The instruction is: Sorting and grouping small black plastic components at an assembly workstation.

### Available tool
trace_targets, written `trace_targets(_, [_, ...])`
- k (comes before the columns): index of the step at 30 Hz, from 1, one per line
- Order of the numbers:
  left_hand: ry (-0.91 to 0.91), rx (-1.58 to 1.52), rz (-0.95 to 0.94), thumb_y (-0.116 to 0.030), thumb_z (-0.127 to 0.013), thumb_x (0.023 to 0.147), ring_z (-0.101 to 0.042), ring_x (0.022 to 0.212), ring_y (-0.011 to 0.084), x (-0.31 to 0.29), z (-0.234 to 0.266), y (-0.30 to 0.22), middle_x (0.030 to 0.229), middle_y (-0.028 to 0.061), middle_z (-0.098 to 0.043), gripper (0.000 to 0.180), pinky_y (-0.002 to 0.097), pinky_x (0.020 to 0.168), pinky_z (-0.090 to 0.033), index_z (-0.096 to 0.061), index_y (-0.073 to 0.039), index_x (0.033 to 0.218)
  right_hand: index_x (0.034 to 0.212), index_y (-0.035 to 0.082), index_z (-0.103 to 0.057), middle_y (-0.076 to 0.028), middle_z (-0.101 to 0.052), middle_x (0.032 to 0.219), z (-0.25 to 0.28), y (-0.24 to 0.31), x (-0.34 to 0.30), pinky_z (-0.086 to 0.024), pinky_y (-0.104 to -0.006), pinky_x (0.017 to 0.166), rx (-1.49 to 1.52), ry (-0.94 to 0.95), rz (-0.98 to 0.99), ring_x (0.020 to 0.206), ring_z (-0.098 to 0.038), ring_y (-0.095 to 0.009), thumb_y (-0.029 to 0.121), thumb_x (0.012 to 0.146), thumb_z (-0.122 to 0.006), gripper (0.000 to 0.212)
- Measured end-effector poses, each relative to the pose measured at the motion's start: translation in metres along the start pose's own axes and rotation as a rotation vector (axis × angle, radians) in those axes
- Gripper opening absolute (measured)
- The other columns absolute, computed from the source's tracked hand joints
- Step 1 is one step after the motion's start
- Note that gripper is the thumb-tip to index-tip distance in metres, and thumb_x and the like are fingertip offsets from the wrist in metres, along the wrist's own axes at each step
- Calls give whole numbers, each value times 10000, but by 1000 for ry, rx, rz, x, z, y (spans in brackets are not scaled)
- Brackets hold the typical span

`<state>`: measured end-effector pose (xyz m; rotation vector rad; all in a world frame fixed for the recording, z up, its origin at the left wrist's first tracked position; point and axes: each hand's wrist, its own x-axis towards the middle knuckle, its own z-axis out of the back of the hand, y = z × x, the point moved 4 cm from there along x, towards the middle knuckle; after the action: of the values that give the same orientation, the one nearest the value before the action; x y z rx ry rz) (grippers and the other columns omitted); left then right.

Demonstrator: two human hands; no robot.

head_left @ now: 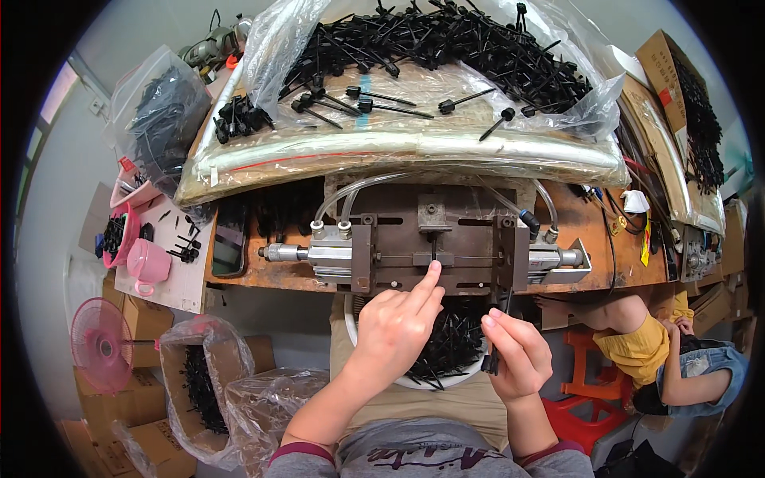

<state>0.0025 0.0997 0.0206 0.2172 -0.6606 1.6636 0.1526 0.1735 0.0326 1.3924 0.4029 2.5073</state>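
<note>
A small black plastic part (433,256) stands upright in the middle slot of the metal press fixture (430,243), and the left hand (394,327) has its index fingertip pressed against the base of that part, the other fingers curled loosely under; it grips nothing. The right hand (516,354) sits lower and to the right, thumb and fingers pinched shut on another thin black part (492,360) that hangs down from them. Just beneath both hands, a white bowl (414,381) holds a heap of the same black pieces, resting in the person's lap.

The fixture is bolted to a rusty orange surface (590,239), with a pneumatic cylinder (307,253) at its left end, another at its right, and clear hoses (351,191) arching over it. Behind it, a clear plastic sheet (398,147) carries a big pile of black pins (446,44). To the left are a pink cup (147,263), a pink fan (102,344) and a bag-lined cardboard box (191,382) of black parts. At the right, another person in a yellow top (637,346) crouches low near a red stool (578,418).
</note>
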Motion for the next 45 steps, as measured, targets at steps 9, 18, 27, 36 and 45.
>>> trace_targets(9, [6,-11,24,-107,-771,687,-633,605,213,6,7,-4,1148,97,-678,247,298,585,-504,-691,-37,910,956,29,-728,-91,-665,873,6,-2,6,-501,-266,538,66,-29,-20,661,-644,-194,0,680,-798,286])
trace_targets(18, [17,-477,-19,-33,-823,612,-653,929,224,5,34,-37,1106,146,-670,395,301,791,-530,-704,-9,988,940,-32,-665,-94,-652,936,2,-19,-6,-510,-251,627,781,-4,-667,722,-627,-122,19,888,-656,73])
trace_targets(27, [86,-545,-232,17,-776,758,-645,934,306,13,59,-56,1129,172,-635,426,360,784,-532,-636,4,1160,990,13,-591,-12,-580,831,0,-20,-16,-399,-184,516,1207,126,-901,573,-491,-41,154,943,-632,154])
trace_targets(36, [91,-607,-390,54,-735,781,-642,888,295,12,51,-72,1022,160,-657,297,380,781,-504,-680,18,1071,755,28,-542,-28,-593,671,-2,-18,-19,-319,-196,388,1340,51,-902,427,-460,-38,216,912,-671,277])
trace_targets(45, [173,-601,-444,50,-736,786,-637,903,289,9,52,-76,1023,149,-638,312,361,760,-511,-669,-5,1086,866,18,-606,-19,-593,649,2,-16,-22,-308,-189,399,1335,58,-931,414,-442,-28,271,929,-646,264])
